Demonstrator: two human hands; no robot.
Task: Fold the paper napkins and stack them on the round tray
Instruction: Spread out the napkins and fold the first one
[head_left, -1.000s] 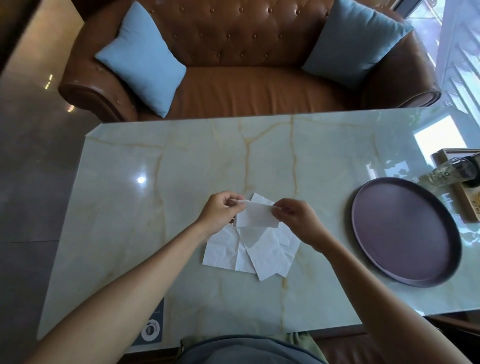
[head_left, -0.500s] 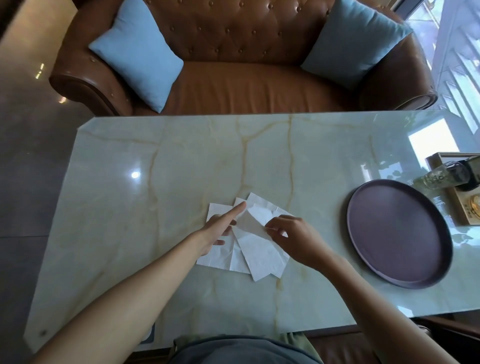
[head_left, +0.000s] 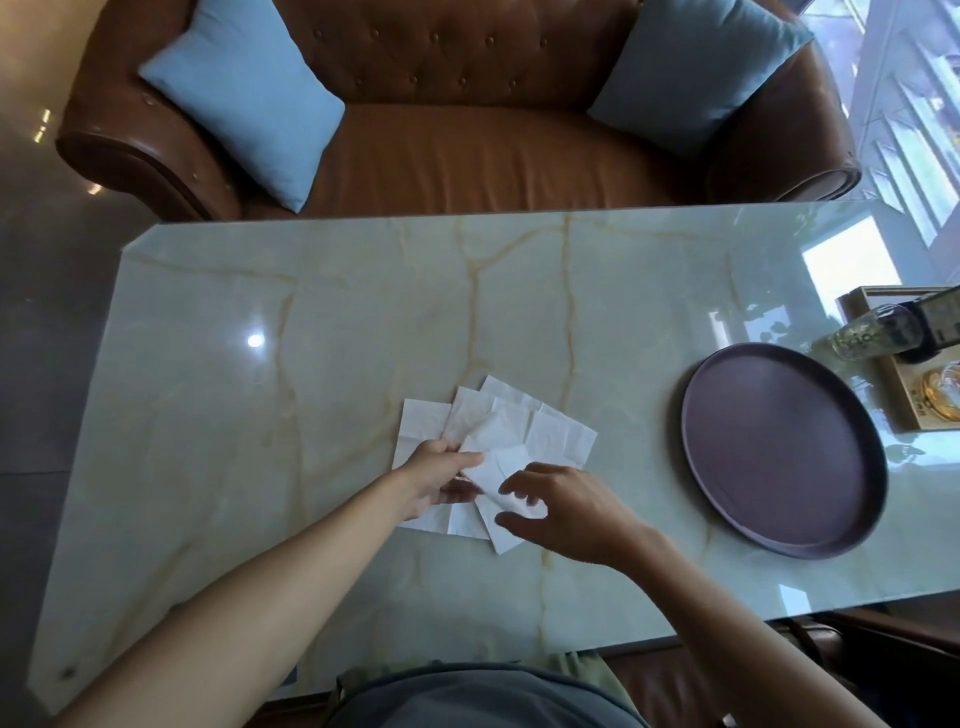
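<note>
Everything here sits on a pale green marble table (head_left: 337, 374), so I'll place things against that. Behind its far edge there's a brown leather sofa (head_left: 457, 150) with a blue cushion (head_left: 244, 98) at its left end and a second blue cushion (head_left: 696, 78) at its right end.

On the table, a bit left of the middle and toward the near edge, there's a loose fan of white paper napkins (head_left: 545, 436) lying flat and overlapping each other. The left hand (head_left: 436, 480) comes in from the near-left corner, forearm stretched out, and it's grasping a small folded napkin (head_left: 491, 470) between thumb and fingers, just above the fan. The right hand (head_left: 566, 509) comes in from the near-right side and hovers just beside that folded piece, fingers curled loosely with thumb and forefinger apart. I can't tell for sure if the fingertips actually touch the paper, but it doesn't look like it's gripping anything.

Further right on the table there's the round tray (head_left: 727, 509), dark purple-brown, with nothing in it. Past that, at the table's right edge, a wooden box (head_left: 857, 301) holds a clear bottle (head_left: 872, 332) lying tilted, plus some dark and gold things I can't make out, and the box is cut off by the frame edge. The napkins under the hands are partly hidden.
</note>
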